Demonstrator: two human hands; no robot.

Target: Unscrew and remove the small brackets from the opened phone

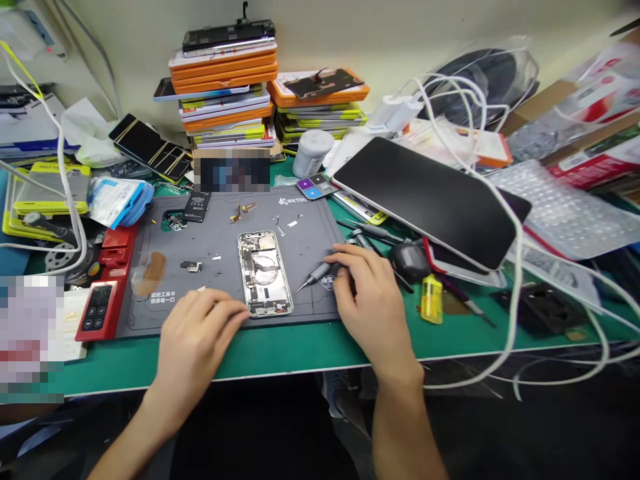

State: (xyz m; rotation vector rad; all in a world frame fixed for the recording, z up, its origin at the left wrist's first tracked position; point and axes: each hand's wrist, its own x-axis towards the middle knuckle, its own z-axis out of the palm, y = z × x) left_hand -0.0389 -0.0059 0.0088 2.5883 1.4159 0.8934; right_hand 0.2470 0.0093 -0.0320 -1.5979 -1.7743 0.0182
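An opened phone, its inner metal parts and boards bare, lies on a grey work mat. My left hand has its fingers drawn together, fingertips at the phone's lower left corner. A slim grey screwdriver sits between the thumb and fingers of my right hand, right of the phone. Its thin tip points down and left, apart from the phone. Around the phone are a black battery, a small metal part with a dark end and several tiny brackets and flex pieces.
Stacked orange and yellow cases stand at the back. A large black tablet-like slab leans at right, with white cables looping past it. A yellow lighter lies right of my right hand. A red device with buttons borders the mat's left.
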